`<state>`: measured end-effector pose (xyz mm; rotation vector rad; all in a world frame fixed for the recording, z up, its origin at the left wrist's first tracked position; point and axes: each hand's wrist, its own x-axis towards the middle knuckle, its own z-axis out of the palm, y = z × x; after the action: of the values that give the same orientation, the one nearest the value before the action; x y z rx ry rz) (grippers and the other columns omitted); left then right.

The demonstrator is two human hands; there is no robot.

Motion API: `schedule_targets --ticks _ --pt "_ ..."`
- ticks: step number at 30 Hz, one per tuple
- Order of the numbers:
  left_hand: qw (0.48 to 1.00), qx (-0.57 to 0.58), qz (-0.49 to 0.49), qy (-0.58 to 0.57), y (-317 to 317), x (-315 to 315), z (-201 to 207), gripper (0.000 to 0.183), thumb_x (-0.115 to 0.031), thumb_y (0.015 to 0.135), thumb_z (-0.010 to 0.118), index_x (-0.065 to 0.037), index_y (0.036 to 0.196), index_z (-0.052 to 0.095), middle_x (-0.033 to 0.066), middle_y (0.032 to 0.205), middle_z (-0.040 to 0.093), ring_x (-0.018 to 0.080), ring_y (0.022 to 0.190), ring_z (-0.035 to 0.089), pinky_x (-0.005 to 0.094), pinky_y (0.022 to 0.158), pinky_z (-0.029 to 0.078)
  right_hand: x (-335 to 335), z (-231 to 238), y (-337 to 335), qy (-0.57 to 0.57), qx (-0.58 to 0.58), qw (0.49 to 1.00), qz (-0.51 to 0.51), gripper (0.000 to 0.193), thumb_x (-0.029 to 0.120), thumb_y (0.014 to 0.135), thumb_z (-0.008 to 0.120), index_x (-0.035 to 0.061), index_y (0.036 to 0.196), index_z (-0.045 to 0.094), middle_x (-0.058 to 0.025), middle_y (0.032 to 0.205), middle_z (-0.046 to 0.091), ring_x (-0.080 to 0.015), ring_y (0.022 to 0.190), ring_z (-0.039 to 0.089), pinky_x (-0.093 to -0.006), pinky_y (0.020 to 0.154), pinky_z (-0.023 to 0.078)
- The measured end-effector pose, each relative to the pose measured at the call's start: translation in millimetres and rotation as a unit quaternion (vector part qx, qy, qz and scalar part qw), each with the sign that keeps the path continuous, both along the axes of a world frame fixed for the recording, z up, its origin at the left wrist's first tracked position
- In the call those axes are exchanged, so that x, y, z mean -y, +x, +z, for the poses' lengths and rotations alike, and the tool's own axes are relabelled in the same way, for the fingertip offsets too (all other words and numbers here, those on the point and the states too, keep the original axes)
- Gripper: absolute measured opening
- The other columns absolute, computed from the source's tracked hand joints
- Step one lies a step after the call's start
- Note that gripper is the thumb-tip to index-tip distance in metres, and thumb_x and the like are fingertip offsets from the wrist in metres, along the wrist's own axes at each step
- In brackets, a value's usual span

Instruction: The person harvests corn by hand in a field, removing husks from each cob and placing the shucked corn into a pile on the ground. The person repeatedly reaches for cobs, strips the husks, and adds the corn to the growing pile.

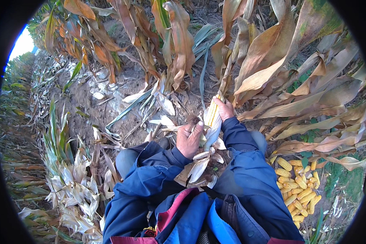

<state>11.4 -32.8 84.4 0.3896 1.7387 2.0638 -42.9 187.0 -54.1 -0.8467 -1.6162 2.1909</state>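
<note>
An ear of corn (212, 115) stands between my hands, its yellow kernels bared along the upper part. Pale husk still wraps its right side and its lower end. Around the ear's upper end, my right hand (224, 110) is closed, thumb across the kernels. My left hand (188, 138), just left of the ear, is closed with the thumb up, gripping peeled husk beside a tuft of brown corn silk (192, 119). Its curled fingers partly hide that husk. Loose husk leaves (199, 167) hang and lie below the ear, between my knees.
A heap of bare yellow corn ears (299, 189) lies on the ground to my right. Dry corn stalks and leaves (268, 53) crowd the far side and right. Discarded husks (79, 183) pile up at the left. Bare soil (110, 97) strewn with husk scraps spreads ahead.
</note>
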Motion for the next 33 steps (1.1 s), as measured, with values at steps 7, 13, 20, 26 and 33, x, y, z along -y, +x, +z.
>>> schedule_targets --ticks 7,13,20,26,33 --pt "0.995 -0.079 -0.019 -0.054 12.8 2.7 14.4 0.038 -0.031 0.102 0.057 0.0 0.081 0.066 -0.0017 0.067 0.06 0.0051 0.063 0.051 0.0253 0.057 0.042 2.9 -3.5 -4.7 -0.067 -0.011 0.996 0.049 0.037 0.025 0.081 0.078 -0.0009 0.104 0.067 -0.0078 0.093 0.07 -0.0152 0.081 0.065 -0.0295 0.077 0.051" --pt "0.996 -0.006 -0.049 -0.077 -4.0 4.8 -27.0 0.027 -0.02 0.097 0.063 0.006 0.096 0.066 0.0043 0.073 0.063 0.008 0.067 0.052 0.0299 0.06 0.047 5.0 14.0 11.1 0.023 -0.114 0.991 0.067 0.043 0.024 0.086 0.075 0.0005 0.118 0.058 -0.0062 0.102 0.065 -0.0139 0.088 0.061 -0.0285 0.081 0.049" --pt "0.932 -0.095 -0.105 -0.333 -36.4 -14.8 -83.1 0.093 -0.054 0.068 0.085 0.009 0.127 0.048 0.0236 0.11 0.059 0.0334 0.111 0.059 0.0399 0.093 0.05 27.9 34.5 20.0 0.231 -0.156 0.96 -0.006 0.058 0.039 0.099 0.059 -0.0013 0.138 0.045 -0.0142 0.128 0.056 -0.0216 0.116 0.053 -0.0337 0.101 0.042" --pt "0.892 -0.184 -0.188 -0.367 -41.3 -19.9 -90.5 0.101 -0.064 0.062 0.082 0.005 0.128 0.052 0.0249 0.106 0.065 0.0413 0.105 0.063 0.0409 0.093 0.05 27.8 37.1 15.4 0.167 -0.168 0.966 -0.104 0.05 0.039 0.105 0.045 -0.0053 0.124 0.058 -0.0136 0.112 0.066 -0.0195 0.097 0.062 -0.0325 0.088 0.049" --pt "0.968 0.007 -0.229 -0.105 -30.6 -24.8 -127.5 0.063 -0.036 0.066 0.082 0.002 0.113 0.066 0.0211 0.105 0.07 0.0307 0.099 0.067 0.0357 0.09 0.05 37.5 51.0 10.5 0.075 -0.104 0.992 -0.016 0.046 0.038 0.104 0.047 -0.0039 0.111 0.066 -0.0073 0.096 0.069 -0.0151 0.082 0.064 -0.029 0.078 0.052"
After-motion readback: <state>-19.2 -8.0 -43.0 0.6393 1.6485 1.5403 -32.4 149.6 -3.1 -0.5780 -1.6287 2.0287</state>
